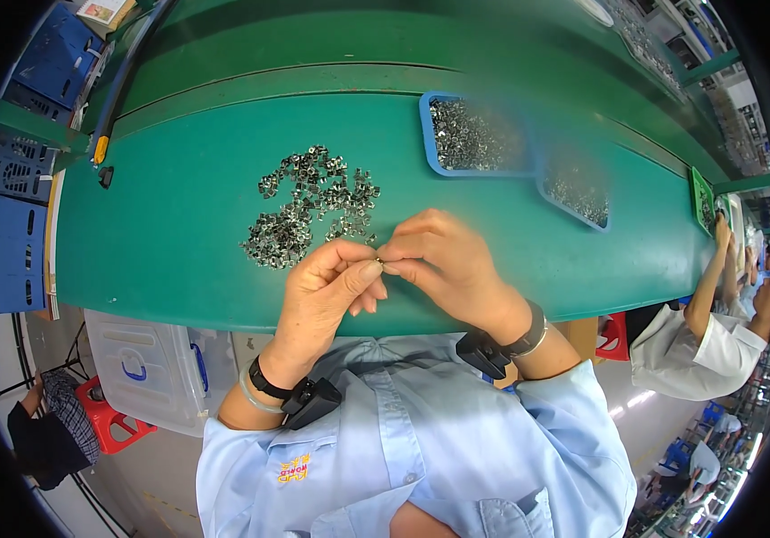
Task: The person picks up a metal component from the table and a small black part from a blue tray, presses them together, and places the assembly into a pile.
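Between the tips of my two hands I pinch one tiny silver metal clip (381, 262), held in the air just above the near edge of the green worktop (178, 224). My left hand (322, 300) closes thumb and forefinger on it from the left, and my right hand (443, 260) closes its fingers on it from the right, so both hands grip the same small piece. To do this step well, I think I should keep the grip light and at the very ends of the fingers, and keep the wrists low and quiet, because such a small piece can easily slip and fall. Behind my hands lies a loose heap of similar shiny metal clips (308, 206), and further to the right stands a blue rectangular plastic tray (427, 134) with more of them. The exact shape of the clip I cannot make out; my fingertips cover most of it, and the far trays are blurred.
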Motion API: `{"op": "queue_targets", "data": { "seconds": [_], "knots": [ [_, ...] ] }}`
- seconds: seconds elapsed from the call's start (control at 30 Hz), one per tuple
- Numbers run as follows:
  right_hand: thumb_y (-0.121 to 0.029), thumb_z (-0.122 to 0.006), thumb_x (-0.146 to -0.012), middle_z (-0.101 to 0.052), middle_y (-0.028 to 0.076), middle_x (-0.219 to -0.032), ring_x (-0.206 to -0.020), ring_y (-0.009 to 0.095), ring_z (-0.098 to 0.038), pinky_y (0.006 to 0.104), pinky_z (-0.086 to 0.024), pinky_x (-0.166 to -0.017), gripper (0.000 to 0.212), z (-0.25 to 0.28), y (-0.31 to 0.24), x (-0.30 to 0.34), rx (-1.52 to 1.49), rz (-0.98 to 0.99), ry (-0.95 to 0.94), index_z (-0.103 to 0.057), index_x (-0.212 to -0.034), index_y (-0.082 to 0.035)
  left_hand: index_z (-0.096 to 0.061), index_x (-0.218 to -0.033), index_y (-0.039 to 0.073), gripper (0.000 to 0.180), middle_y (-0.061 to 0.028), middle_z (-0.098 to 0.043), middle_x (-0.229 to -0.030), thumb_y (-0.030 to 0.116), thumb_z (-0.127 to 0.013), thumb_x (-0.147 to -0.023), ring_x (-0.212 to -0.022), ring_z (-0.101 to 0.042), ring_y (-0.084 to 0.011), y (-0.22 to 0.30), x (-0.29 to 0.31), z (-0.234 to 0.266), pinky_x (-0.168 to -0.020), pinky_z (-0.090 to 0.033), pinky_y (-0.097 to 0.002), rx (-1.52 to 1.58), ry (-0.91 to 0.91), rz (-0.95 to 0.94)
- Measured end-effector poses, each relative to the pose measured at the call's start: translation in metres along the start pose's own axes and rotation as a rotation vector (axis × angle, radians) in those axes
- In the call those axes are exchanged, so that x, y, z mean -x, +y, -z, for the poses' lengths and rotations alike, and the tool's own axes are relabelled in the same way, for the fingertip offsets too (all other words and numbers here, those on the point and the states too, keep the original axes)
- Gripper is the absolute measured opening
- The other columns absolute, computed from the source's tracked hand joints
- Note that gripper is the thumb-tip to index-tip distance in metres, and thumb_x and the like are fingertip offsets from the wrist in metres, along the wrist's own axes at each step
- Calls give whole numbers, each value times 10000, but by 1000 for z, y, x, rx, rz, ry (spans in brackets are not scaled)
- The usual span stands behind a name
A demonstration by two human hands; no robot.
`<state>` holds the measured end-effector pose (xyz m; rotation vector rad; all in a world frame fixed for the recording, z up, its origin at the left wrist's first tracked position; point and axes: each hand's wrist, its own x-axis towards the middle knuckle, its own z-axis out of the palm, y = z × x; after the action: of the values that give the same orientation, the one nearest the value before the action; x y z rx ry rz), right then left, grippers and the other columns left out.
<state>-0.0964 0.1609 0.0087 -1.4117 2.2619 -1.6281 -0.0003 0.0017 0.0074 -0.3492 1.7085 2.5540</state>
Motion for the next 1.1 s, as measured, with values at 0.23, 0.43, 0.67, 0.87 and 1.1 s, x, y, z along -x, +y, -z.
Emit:
{"op": "queue_targets", "data": {
  "seconds": [0.23, 0.43, 0.67, 0.87, 1.1],
  "knots": [
    [-33, -704, -730, -622, 59, -874, -798, 220, -600, 321, -482, -675, 171, -3, -6, 1, -48, -39, 11, -659, -889, -76, -566, -957, 39, 129, -80, -619, -741, 161, -570, -916, -562, -543, -105, -9, 0, 4, -473, -406, -225, 376, -99, 47],
    [-38, -696, -737, -627, 58, -876, -804, 219, -603, 319, -484, -678, 161, -3, -9, 3, -17, -25, 5, -666, -891, -75, -561, -973, 44, 143, -87, -614, -740, 167, -589, -905, -550, -537, -114, -15, -1, 6, -467, -411, -235, 507, -152, 50],
    [-42, -694, -736, -624, 51, -889, -810, 221, -599, 322, -477, -679, 169, -4, -11, 4, -24, -28, 8, -666, -899, -79, -568, -977, 37, 163, -87, -610, -735, 176, -601, -899, -542, -531, -112, -15, -1, 7, -464, -408, -233, 473, -143, 73],
    [-53, -695, -730, -619, 43, -888, -794, 231, -590, 332, -461, -683, 177, -7, -9, 5, 116, 42, 30, -663, -899, -94, -575, -998, 21, 178, -72, -599, -719, 169, -596, -901, -548, -523, -105, -13, 0, 7, -462, -398, -226, 450, -102, 109],
    [-54, -688, -743, -621, 44, -886, -783, 227, -585, 324, -460, -674, 166, -10, -9, 7, 95, 11, 47, -661, -902, -91, -575, -1015, 20, 180, -57, -580, -697, 162, -587, -906, -548, -515, -104, -15, -2, 8, -458, -387, -224, 472, -119, 115]
  ]
}}
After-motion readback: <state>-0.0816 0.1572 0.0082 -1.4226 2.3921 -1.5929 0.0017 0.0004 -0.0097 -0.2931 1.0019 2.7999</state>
